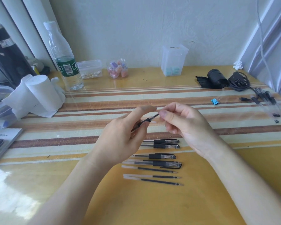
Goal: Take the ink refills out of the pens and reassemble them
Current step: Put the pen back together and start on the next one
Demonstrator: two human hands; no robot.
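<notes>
We held one black gel pen (146, 120) up over the desk (201, 184), in the middle of the frame. Our left hand (120, 140) had its grip closed around the pen's body, with the thumb on top. Our right hand (182, 125) pinched the pen's tip end between thumb and finger, a tight little grip. We think we were twisting the tip piece, but we could not tell if it was coming off or going on.

Just below our hands, in the lower middle of the frame, lay the other pens (166, 143) in a row, with their caps to the right. Below them lay three loose ink refills (157, 170), side by side on the desk. More pens (266, 99) sat far off at the right edge, near a blue binder clip (215, 101).

What could go wrong? The tip piece was small, and if our right grip slipped, it could drop and roll away among the pens below. The refill could slide out of the open pen if we tipped it down. It could land with the loose refills and get mixed up. A wet point could also leave ink on our fingers or on the desk. The water bottle (63, 59) at the upper left stood well apart, so it was safe.
</notes>
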